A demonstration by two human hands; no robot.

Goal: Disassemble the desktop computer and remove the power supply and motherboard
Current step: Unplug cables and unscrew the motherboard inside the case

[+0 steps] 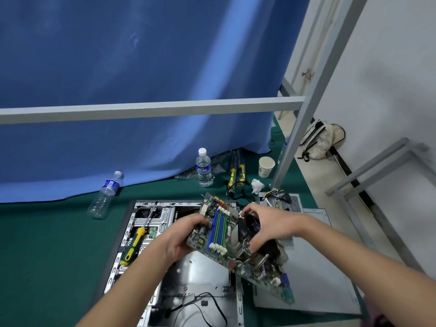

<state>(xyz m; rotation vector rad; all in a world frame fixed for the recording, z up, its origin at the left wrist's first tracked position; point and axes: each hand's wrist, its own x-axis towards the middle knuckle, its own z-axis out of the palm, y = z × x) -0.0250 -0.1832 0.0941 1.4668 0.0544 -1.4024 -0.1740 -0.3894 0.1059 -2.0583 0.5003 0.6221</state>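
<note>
Two bare forearms enter from the lower edge of the frame, one at lower left and one at lower right. No sleeve covers either as far as the frame shows. The left hand (182, 234) and right hand (266, 228) wear no gloves, rings or watch.

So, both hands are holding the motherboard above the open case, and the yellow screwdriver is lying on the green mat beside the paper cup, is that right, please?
Not quite: the head view shows the yellow screwdriver lying inside the open case, far from the paper cup. The rest holds: the left hand and right hand hold the motherboard above the case.
</note>
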